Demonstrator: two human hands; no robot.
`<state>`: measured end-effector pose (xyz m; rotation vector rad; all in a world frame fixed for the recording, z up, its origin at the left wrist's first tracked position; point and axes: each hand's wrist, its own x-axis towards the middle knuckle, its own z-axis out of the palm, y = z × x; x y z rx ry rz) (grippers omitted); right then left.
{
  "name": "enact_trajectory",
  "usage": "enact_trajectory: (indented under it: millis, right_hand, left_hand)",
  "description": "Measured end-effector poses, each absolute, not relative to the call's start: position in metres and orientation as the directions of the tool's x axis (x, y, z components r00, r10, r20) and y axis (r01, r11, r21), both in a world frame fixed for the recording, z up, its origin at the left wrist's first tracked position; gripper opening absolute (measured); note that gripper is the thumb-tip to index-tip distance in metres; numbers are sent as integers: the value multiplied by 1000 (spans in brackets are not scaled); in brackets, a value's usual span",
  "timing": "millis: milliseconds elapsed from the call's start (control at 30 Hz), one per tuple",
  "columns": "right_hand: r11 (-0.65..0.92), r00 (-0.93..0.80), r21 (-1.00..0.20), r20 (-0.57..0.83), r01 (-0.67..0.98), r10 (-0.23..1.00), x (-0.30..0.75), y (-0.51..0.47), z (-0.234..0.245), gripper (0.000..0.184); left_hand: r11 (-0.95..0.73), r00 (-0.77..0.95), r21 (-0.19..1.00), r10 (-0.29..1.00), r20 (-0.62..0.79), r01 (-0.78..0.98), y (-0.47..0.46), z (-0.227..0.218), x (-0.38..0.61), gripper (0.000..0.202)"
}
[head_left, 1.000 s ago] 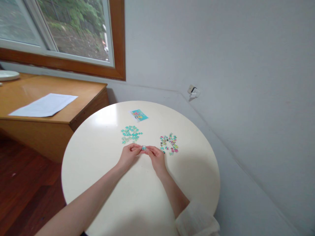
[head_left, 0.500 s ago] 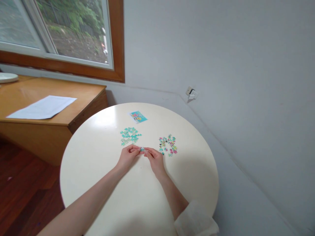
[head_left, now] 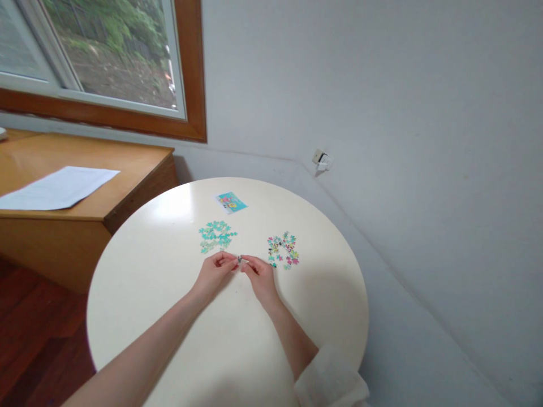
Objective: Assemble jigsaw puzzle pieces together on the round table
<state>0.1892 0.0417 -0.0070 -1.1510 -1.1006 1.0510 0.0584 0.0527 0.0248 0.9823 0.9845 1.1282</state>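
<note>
Between my fingertips is a small jigsaw puzzle piece, mostly covered, its print too small to make out. My left hand pinches it from the left, thumb and index finger closed. From the right, my right hand grips it the same way. Just beyond my left hand lies a loose cluster of teal and pale green puzzle pieces. To the right of my right hand is a group of mixed pink, yellow, black and green pieces. A small colourful picture card rests behind both groups.
All of this lies on a round white table. At the left stands a wooden desk bearing white paper. Behind the table, a wall socket with a white plug sticks out near the window.
The whole view has shifted slightly, so things sit further left. Between my fingers the teal and white face seen earlier now looks darker and narrower. Both hands keep their pinch.
</note>
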Motion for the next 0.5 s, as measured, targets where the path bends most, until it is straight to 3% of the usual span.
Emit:
enact_trajectory:
  millis: [500]
  right_hand:
    - [123,145,-988,109,-97,983,189,44,-11,20]
  left_hand:
    - [200,216,922,967,-132,-333,52,24,60,41]
